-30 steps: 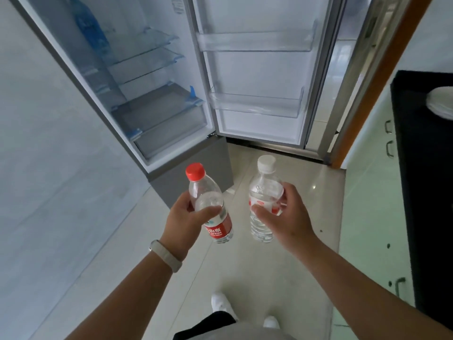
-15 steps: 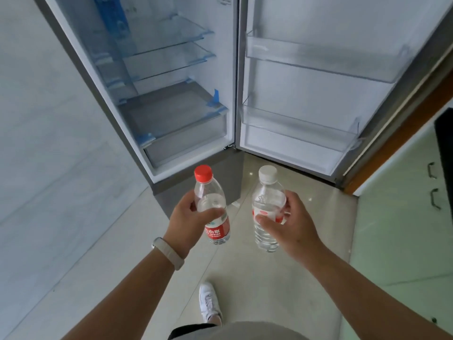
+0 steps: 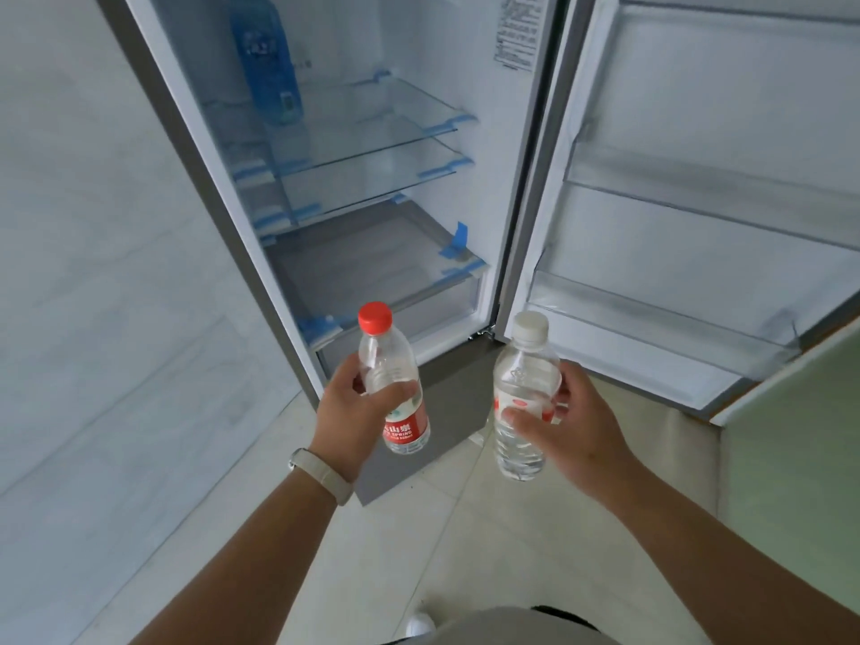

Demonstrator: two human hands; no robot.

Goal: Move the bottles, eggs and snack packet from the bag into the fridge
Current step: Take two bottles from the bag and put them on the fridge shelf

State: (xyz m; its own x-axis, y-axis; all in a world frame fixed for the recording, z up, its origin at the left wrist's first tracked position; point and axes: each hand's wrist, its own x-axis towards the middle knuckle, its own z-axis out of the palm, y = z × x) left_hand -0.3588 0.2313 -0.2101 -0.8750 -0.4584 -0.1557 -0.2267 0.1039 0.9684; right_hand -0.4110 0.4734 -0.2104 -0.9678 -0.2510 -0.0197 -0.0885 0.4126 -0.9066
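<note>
Our left hand [image 3: 353, 412] is wrapped round the middle of the red-capped bottle [image 3: 393, 393], thumb across the front above the red label. Our right hand [image 3: 577, 430] grips the white-capped bottle [image 3: 523, 398] the same way, fingers curled round its label band. Both bottles stand nearly upright, caps up and long axes leaning a little away from us, side by side but apart. A pale wristband [image 3: 321, 474] sits on the left wrist. Just beyond and above the hands the fridge [image 3: 442, 48] stands open. Straight ahead of the left hand is the drawer [image 3: 372, 267], with two glass shelves [image 3: 372, 128] above it. Ahead of the right hand and off to its outer side is the lower door shelf [image 3: 651, 318], with the upper door shelf [image 3: 698, 188] farther up. Far back, high in the compartment, a blue bottle [image 3: 267, 62] already stands. We judge the right hand is nearer the door shelves and the left nearer the glass shelves, so each bottle need only go forward and up, kept upright, to land on its base. The bag, eggs and snack packet are out of view.
</note>
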